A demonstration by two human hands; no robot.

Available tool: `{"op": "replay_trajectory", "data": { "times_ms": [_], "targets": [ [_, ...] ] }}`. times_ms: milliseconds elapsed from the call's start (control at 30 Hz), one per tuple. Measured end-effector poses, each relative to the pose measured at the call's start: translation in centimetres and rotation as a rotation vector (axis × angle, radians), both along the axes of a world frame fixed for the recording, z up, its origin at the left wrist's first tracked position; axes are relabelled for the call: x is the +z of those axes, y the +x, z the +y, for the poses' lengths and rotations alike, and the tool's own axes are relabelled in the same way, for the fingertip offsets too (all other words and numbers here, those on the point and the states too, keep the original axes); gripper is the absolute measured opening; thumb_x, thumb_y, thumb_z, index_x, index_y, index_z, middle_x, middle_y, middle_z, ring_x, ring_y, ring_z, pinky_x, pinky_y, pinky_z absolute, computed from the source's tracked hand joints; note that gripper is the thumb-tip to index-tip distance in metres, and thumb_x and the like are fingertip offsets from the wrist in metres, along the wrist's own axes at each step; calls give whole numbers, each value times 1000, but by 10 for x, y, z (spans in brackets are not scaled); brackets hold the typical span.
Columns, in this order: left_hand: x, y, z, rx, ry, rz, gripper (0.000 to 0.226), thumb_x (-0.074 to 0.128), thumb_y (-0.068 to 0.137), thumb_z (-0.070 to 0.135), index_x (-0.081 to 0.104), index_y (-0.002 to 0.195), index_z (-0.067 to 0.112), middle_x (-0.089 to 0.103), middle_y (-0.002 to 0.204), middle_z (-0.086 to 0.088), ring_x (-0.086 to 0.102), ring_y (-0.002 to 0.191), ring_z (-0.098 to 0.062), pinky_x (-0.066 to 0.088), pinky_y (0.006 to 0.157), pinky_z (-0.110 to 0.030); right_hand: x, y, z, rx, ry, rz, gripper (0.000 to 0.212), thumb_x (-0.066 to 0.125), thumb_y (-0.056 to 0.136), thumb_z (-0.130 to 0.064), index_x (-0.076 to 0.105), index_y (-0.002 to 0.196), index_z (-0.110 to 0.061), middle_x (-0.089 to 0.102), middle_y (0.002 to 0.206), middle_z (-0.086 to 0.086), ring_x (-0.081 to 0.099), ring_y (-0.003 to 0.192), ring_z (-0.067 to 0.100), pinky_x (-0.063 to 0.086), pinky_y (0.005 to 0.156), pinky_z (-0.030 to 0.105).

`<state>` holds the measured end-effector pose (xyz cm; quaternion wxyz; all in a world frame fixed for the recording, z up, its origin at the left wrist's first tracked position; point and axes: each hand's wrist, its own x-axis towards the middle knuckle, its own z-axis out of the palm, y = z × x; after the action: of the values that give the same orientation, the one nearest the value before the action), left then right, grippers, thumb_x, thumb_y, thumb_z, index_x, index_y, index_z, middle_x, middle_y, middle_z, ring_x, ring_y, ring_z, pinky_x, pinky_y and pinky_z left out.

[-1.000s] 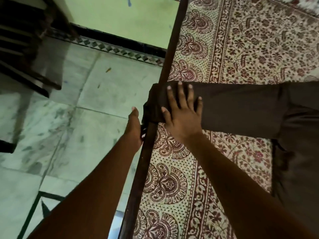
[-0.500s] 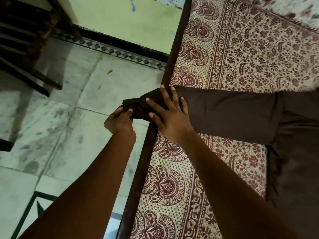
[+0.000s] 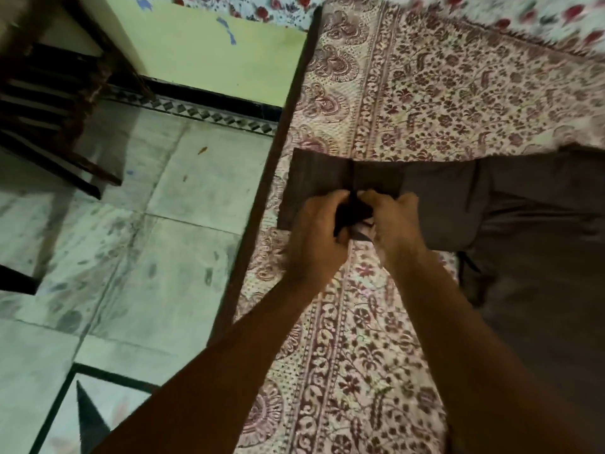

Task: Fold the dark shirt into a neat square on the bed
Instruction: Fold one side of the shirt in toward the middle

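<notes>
Cloth is pinched in both fists: my left hand [image 3: 316, 235] and right hand [image 3: 397, 224] curl side by side on the near edge of the sleeve [image 3: 316, 178]. That sleeve runs left-to-right from the dark shirt [image 3: 537, 231] on my right toward the wooden bed rail [image 3: 273, 158], left hand nearer its free end, so I'd fold along it. Underneath is printed bedspread [image 3: 442, 99], marble floor [image 3: 170, 224] past the rail.

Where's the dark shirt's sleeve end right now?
Head view, centre: the sleeve end lies flat on the patterned bedspread, just right of the bed's wooden rail, with left hand and right hand gripping its near edge.
</notes>
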<state>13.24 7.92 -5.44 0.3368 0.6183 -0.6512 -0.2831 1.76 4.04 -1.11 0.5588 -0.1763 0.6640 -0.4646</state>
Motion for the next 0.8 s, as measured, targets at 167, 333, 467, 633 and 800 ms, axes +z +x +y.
{"op": "replay_trajectory", "data": {
  "times_ms": [167,333,467,633,800],
  "targets": [
    [-7,-24,-3,96,102,-535,77,75,72,31,51,145,23,40,157,-10,34,141,-39,30,113,-62,6,-111,21,-118,81,-169,37,58,93,8,48,125,-8,61,127,16,65,111,35,63,78,55],
    [-3,-60,-25,84,151,-522,67,74,77,13,57,142,15,41,158,-16,32,144,-43,24,115,-63,11,-249,48,-172,55,53,39,69,87,3,59,125,-1,70,119,20,71,108,40,63,78,56],
    [-6,-125,-18,-137,76,-441,76,65,83,7,44,156,15,32,167,-14,28,151,-43,29,117,-68,16,-363,52,-281,77,331,34,75,87,-7,66,119,-8,71,115,9,70,105,27,60,93,43],
    [-5,-250,-6,-252,16,-379,65,48,98,25,35,161,20,25,171,-9,22,157,-35,28,121,-61,-6,-495,49,-383,161,448,60,83,75,-13,60,130,-14,67,122,11,67,108,30,58,98,49],
    [-7,-358,3,-302,16,-516,67,49,104,38,23,165,29,14,175,-6,13,161,-28,20,123,-58,-10,-581,68,-533,149,518,58,79,87,-11,53,138,-15,63,123,7,63,109,24,57,96,37]
  ]
}}
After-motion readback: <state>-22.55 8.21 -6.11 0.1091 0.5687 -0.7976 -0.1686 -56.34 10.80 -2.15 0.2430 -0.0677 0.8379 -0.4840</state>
